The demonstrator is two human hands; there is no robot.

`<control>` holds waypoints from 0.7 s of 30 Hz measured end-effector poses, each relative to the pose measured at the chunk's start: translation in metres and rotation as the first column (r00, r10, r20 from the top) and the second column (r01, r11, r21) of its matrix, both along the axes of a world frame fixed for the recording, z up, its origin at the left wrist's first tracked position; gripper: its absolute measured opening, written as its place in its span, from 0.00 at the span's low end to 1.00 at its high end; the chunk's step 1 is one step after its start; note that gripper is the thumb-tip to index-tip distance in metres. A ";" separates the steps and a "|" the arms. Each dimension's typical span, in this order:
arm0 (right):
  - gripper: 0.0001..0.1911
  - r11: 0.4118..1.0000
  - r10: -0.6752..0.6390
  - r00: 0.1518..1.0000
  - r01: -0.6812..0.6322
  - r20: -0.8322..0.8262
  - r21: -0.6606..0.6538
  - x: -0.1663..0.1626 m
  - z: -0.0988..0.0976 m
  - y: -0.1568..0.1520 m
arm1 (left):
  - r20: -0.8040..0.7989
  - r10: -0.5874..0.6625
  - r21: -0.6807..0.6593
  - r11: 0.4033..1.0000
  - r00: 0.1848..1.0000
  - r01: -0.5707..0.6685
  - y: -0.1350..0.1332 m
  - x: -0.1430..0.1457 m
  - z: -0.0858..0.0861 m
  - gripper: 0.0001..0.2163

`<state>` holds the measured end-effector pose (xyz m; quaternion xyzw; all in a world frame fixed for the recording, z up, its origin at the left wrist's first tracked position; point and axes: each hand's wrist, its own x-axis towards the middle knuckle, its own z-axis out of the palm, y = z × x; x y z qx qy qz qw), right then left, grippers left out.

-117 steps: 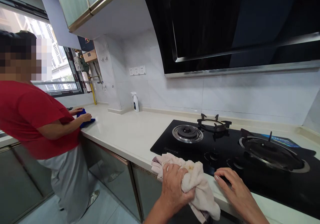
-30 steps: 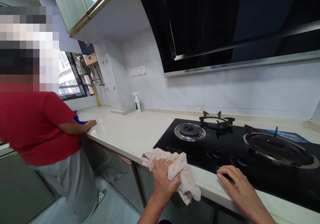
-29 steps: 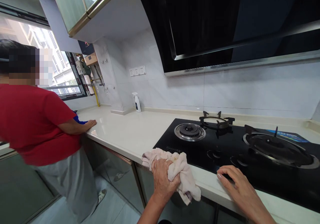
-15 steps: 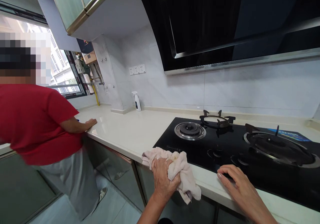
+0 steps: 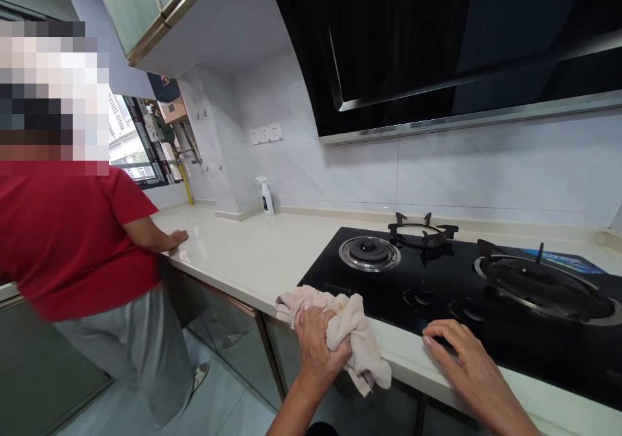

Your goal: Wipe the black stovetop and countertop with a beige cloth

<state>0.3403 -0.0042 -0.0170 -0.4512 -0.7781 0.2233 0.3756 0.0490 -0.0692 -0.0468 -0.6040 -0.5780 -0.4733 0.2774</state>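
My left hand grips a crumpled pale pink cloth at the front edge of the counter, by the near left corner of the black gas stove. Part of the cloth hangs over the counter edge. To the right, my right hand rests at the stove's front edge with its fingers loosely bent and apart, holding nothing. The left burner has no pan support on it; a black pan support stands behind it. The right burner has its support in place.
A person in a red shirt stands at the left, one hand on the white counter. A white spray bottle stands against the wall. A black range hood overhangs the stove, and a wall cabinet hangs upper left.
The person in red has shifted slightly, leaning further over to the left. My hands and the cloth stay where they were.
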 end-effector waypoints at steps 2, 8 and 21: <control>0.22 1.000 -0.003 1.000 0.003 -0.001 0.010 0.000 0.001 0.000 | 0.003 0.001 0.003 1.000 1.000 -0.001 0.000 0.000 -0.001 0.13; 0.22 1.000 0.005 1.000 -0.005 0.005 -0.016 -0.001 0.001 -0.001 | 0.008 -0.008 0.006 1.000 1.000 0.008 0.000 0.000 -0.001 0.12; 0.21 1.000 0.016 1.000 -0.016 0.026 0.016 0.003 -0.003 0.003 | -0.008 0.023 -0.006 1.000 1.000 -0.023 -0.001 0.000 0.000 0.13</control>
